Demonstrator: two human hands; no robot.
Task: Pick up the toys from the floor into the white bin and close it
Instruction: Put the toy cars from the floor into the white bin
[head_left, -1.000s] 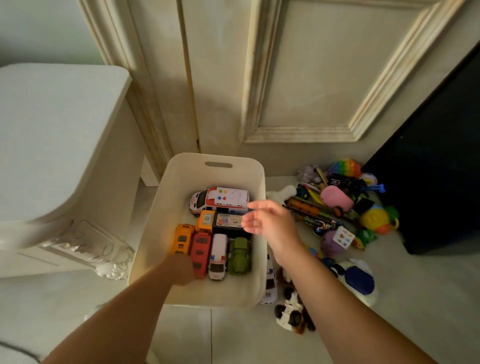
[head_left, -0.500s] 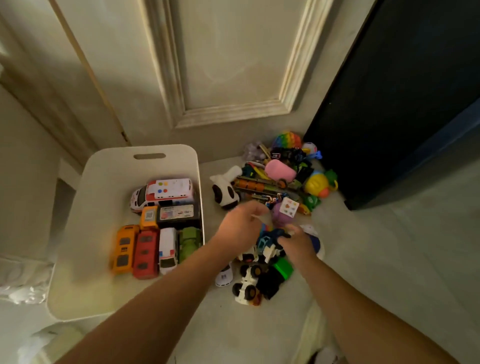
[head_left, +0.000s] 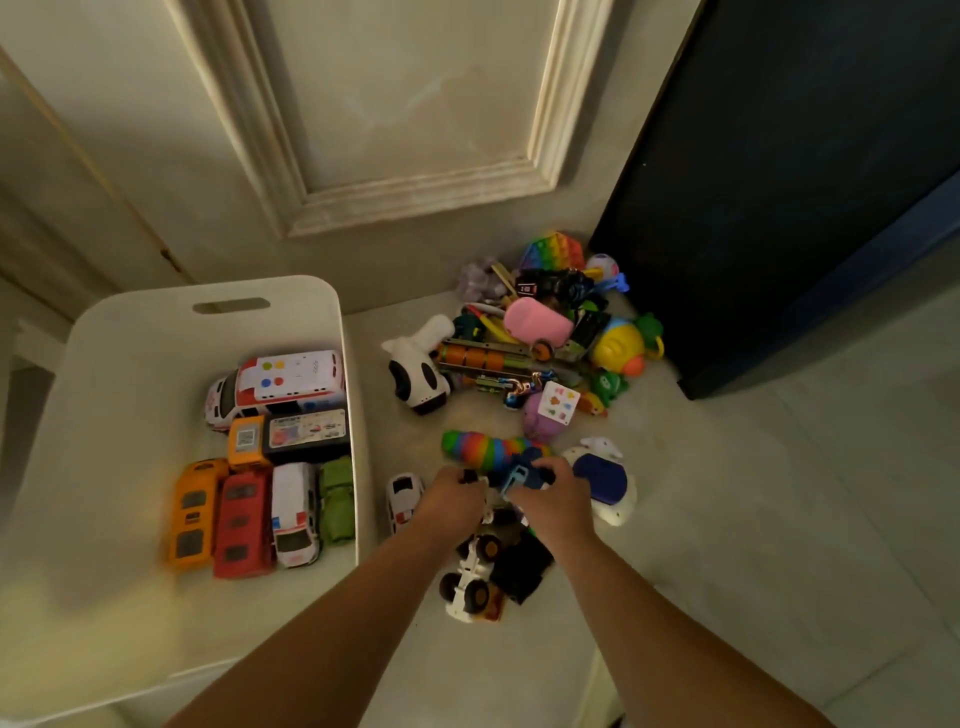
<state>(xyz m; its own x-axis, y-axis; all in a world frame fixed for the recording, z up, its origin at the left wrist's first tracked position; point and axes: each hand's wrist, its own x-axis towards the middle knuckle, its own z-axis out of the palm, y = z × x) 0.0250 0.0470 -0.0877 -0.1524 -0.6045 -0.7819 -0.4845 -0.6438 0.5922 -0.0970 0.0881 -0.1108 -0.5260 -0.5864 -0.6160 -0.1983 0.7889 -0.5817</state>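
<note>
The white bin (head_left: 130, 364) stands open on the floor at the left, holding several toy vehicles, among them a white ambulance (head_left: 280, 382) and a red bus (head_left: 241, 522). To its right a heap of toys (head_left: 540, 343) lies on the floor. My left hand (head_left: 454, 499) and my right hand (head_left: 553, 493) meet over the near toys, both closed around a blue toy vehicle (head_left: 519, 475). A rainbow caterpillar (head_left: 485, 447) lies just beyond my hands, a white monster truck (head_left: 470, 579) just below them. A small white car (head_left: 402, 496) rests beside the bin.
A panelled cream door (head_left: 405, 114) rises behind the bin and the toys. A dark blue cabinet (head_left: 789, 171) stands at the right, against the heap. A white and blue animal toy (head_left: 605, 480) lies right of my right hand. Pale tiled floor (head_left: 779, 545) spreads to the right.
My left hand left the bin and my right hand dropped from above it; both came down onto the near toys and closed on the blue vehicle. The view swung right.
</note>
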